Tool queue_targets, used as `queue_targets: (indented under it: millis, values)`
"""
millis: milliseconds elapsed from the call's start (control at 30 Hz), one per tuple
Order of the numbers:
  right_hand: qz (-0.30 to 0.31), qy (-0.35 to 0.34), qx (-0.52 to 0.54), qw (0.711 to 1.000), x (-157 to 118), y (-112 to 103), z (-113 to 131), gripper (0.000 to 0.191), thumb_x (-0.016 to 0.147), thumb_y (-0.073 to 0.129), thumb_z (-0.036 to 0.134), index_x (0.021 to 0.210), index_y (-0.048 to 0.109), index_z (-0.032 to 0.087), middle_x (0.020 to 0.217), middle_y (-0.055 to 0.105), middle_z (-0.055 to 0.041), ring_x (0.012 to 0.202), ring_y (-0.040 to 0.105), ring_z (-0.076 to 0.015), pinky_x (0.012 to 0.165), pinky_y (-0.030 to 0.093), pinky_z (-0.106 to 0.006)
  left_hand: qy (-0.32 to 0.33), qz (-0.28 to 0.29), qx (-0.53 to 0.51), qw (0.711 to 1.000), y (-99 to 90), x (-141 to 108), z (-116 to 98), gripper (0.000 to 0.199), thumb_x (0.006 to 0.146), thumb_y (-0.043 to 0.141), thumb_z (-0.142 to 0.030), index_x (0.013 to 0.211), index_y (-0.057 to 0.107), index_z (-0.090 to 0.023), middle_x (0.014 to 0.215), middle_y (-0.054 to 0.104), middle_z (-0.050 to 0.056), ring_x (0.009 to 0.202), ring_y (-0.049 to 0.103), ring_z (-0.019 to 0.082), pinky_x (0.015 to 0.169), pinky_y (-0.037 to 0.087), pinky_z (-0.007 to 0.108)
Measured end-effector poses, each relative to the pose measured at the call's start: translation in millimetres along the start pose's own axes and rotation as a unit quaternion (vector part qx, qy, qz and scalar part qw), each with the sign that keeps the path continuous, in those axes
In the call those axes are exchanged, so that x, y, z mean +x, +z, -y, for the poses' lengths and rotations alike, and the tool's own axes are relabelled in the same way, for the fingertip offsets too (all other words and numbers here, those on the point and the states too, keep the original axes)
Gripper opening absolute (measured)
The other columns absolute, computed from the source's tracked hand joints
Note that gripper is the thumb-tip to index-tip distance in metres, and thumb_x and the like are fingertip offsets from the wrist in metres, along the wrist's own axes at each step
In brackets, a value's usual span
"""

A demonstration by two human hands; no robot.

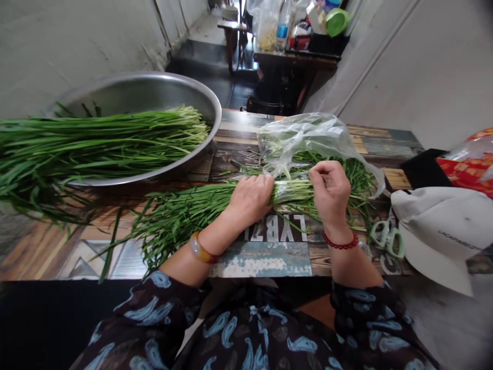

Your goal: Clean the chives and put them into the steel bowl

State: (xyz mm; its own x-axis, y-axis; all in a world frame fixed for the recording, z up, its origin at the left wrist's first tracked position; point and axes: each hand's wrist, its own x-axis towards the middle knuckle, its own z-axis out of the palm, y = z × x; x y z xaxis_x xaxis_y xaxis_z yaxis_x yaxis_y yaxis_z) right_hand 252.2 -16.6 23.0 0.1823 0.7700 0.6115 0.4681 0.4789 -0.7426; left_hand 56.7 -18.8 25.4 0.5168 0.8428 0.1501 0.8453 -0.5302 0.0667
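A bunch of garlic chives (200, 203) lies across the table, leaves to the left and pale stems to the right. My left hand (252, 198) is closed over the bunch, pressing it against the table. Shiny clear wrapping (284, 190), perhaps tape, goes round the stems just right of that hand. At the stem ends my right hand (332, 192) is raised with thumb and fingers pinched together; what lies between them is too small to make out. Behind both hands, a clear plastic bag (308, 134) rests on more loose chives (356, 177).
A large steel basin (154, 85) at left holds a thick heap of chives (115, 144) hanging over its rim. Right of my hands lie pale green-handled scissors (389, 237) and a light cap (442, 226). A far table carries a water bottle (282, 31) and a green bowl (337, 21).
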Motion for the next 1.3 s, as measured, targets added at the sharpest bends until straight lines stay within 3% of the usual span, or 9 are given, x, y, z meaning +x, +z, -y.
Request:
queue_targets:
  millis: [100, 300, 400, 633, 733, 867, 1000, 1133, 1300]
  values:
    - [0.006, 0.119, 0.163, 0.979, 9, -7, -10, 0.01, 0.087, 0.067, 0.032, 0.085, 0.062, 0.024, 0.095, 0.066, 0.0, 0.076, 0.057, -0.0116, 0.067, 0.047, -0.024, 0.034, -0.005, 0.01, 0.999, -4.3, -2, -1, 0.035, 0.077, 0.072, -0.029, 0.106, 0.056, -0.016, 0.101, 0.065, 0.013, 0.097, 0.063, 0.031, 0.082, 0.046, 0.041]
    - [0.057, 0.343, 0.447, 0.825, 13, -6, -17, 0.02, 0.079, 0.077, 0.032, 0.081, 0.059, 0.024, 0.103, 0.073, 0.004, 0.078, 0.064, -0.0094, 0.065, 0.053, -0.021, 0.002, -0.049, -0.082, 0.995, -14.9, -1, 13, 0.041, 0.078, 0.068, -0.031, 0.116, 0.057, -0.018, 0.108, 0.069, 0.011, 0.103, 0.064, 0.029, 0.085, 0.048, 0.037]
    - [0.048, 0.373, 0.49, 0.786, 8, 5, -17, 0.022, 0.078, 0.077, 0.032, 0.081, 0.057, 0.024, 0.098, 0.074, 0.0048, 0.085, 0.067, -0.0112, 0.074, 0.057, -0.024, -0.02, -0.066, -0.172, 0.983, -16.5, -1, 23, 0.047, 0.075, 0.069, -0.032, 0.119, 0.058, -0.02, 0.11, 0.07, 0.007, 0.1, 0.067, 0.025, 0.084, 0.05, 0.033]
    - [-0.006, 0.398, 0.458, 0.795, 9, 9, -29, 0.023, 0.08, 0.076, 0.032, 0.08, 0.055, 0.024, 0.072, 0.066, 0.0081, 0.062, 0.062, -0.0076, 0.056, 0.052, -0.019, 0.069, 0.009, -0.27, 0.96, -19.5, -2, 32, 0.046, 0.071, 0.072, -0.033, 0.114, 0.062, -0.019, 0.103, 0.072, 0.004, 0.091, 0.068, 0.021, 0.08, 0.049, 0.028]
    - [-0.024, 0.41, 0.474, 0.779, 9, 9, -30, 0.023, 0.081, 0.075, 0.027, 0.079, 0.053, 0.023, 0.068, 0.063, 0.0091, 0.06, 0.061, -0.0062, 0.057, 0.053, -0.017, 0.049, -0.006, -0.328, 0.944, -24.6, 0, 39, 0.045, 0.07, 0.072, -0.032, 0.11, 0.062, -0.016, 0.099, 0.07, 0.003, 0.088, 0.066, 0.019, 0.079, 0.049, 0.026]
    - [0.014, 0.393, 0.525, 0.755, 11, 6, -21, 0.028, 0.08, 0.077, 0.024, 0.076, 0.05, 0.022, 0.062, 0.053, 0.0112, 0.058, 0.058, -0.0043, 0.063, 0.057, -0.017, -0.038, -0.057, -0.36, 0.93, -24.3, 5, 49, 0.043, 0.07, 0.073, -0.035, 0.105, 0.062, -0.013, 0.096, 0.069, 0.003, 0.087, 0.063, 0.019, 0.079, 0.048, 0.027]
    - [0.12, 0.362, 0.533, 0.755, 14, -10, 1, 0.028, 0.079, 0.079, 0.026, 0.077, 0.051, 0.021, 0.057, 0.044, 0.0115, 0.046, 0.046, -0.0023, 0.047, 0.047, -0.011, -0.1, -0.077, -0.314, 0.941, -14.5, 8, 49, 0.042, 0.07, 0.072, -0.036, 0.104, 0.061, -0.014, 0.094, 0.069, 0.003, 0.086, 0.064, 0.02, 0.078, 0.049, 0.029]
    - [0.201, 0.314, 0.522, 0.767, 11, -27, 27, 0.025, 0.084, 0.075, 0.032, 0.078, 0.053, 0.023, 0.054, 0.04, 0.0116, 0.038, 0.037, -0.0033, 0.04, 0.046, -0.014, -0.104, -0.06, -0.217, 0.969, -6.1, 7, 37, 0.044, 0.073, 0.07, -0.037, 0.111, 0.059, -0.018, 0.098, 0.07, 0.004, 0.087, 0.066, 0.023, 0.075, 0.049, 0.031]
    - [0.109, 0.305, 0.585, 0.744, 16, -36, 27, 0.02, 0.085, 0.073, 0.025, 0.083, 0.053, 0.025, 0.055, 0.042, 0.0127, 0.039, 0.042, -0.0021, 0.041, 0.047, -0.009, -0.014, -0.029, -0.064, 0.997, -1.5, 4, 20, 0.036, 0.079, 0.065, -0.033, 0.111, 0.059, -0.017, 0.104, 0.07, 0.011, 0.096, 0.067, 0.029, 0.077, 0.049, 0.036]
